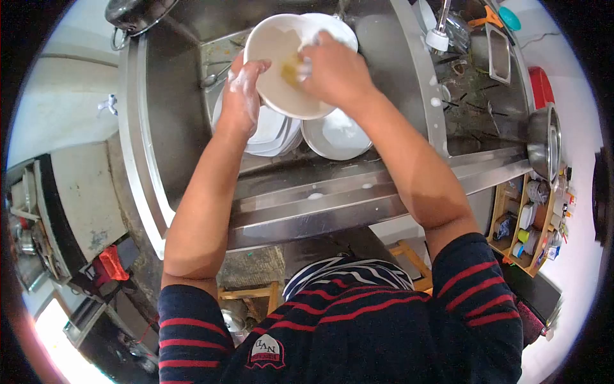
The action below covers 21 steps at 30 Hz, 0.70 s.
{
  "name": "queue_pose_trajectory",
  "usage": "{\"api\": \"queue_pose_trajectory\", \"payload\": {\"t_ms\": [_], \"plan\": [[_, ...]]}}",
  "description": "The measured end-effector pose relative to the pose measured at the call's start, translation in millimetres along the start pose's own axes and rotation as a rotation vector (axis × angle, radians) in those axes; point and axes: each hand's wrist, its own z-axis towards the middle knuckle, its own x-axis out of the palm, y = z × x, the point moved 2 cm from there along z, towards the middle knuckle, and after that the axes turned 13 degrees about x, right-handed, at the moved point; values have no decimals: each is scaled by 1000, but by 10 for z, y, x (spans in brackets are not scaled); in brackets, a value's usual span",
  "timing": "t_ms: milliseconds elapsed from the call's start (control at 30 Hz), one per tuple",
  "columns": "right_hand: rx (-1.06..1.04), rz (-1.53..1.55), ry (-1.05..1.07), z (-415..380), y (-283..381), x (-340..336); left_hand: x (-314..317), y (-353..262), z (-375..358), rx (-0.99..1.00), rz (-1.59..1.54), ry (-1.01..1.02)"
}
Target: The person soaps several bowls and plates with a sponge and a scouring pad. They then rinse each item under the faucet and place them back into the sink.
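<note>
Over the left sink basin, my left hand (240, 96) grips the left rim of a white bowl (272, 48), with the bowl tilted so its inside faces up. Suds coat that thumb and palm. Inside the bowl, my right hand (338, 72) presses a yellowish sponge (291, 70) against the wall; both are slightly blurred by motion. Below the bowl lies a stack of white plates (272, 137). Beside the stack sits another round white bowl (332, 141) with foam in it. Behind the held bowl, part of one more white dish (342, 29) shows.
Spoons (211, 79) lie on the basin floor at left. A dark metal pot (137, 16) stands at the back left corner. A white-tipped faucet (437, 40) hangs over the right basin, which holds scraps and a metal tray (498, 54). A steel bowl (543, 142) is at far right.
</note>
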Motion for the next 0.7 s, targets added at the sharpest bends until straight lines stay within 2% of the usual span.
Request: {"api": "queue_pose_trajectory", "payload": {"t_ms": [67,100,133,167,200,233,267,333,367,400,433,500,567,600,633,700], "plan": [[63,55,259,-89,41,177,-82,116,87,417,517,62],[36,254,287,-43,187,188,-88,-54,172,462,511,84],[26,438,356,-111,185,267,-60,-58,125,406,437,23],[39,413,340,-139,117,239,-59,-75,118,362,364,-43],[-46,497,309,-141,123,184,-129,-68,135,295,280,-92],[-139,576,273,-114,126,121,-122,-119,146,319,268,-83],[-223,517,231,-108,55,19,-125,-165,150,317,257,-131],[-221,434,113,-83,-103,-107,-117,-268,139,326,237,-171],[-213,365,13,-72,-168,-138,-114,-294,133,212,207,-183],[-109,285,-37,-45,-238,-69,-106,-306,135,93,184,-190],[-99,283,-54,-27,-332,-11,-88,-297,152,102,185,-172],[11,302,-334,-34,-517,-3,-85,-159,145,-74,-7,-158],[217,578,-398,-152,-613,-217,-124,-64,157,-83,15,-127],[265,598,-442,-222,-708,-265,-63,-93,115,-143,22,-79],[281,590,-441,-343,-775,-285,16,-126,70,-199,23,-29],[292,794,-456,-560,-897,-343,87,-99,19,-165,128,30]]}}
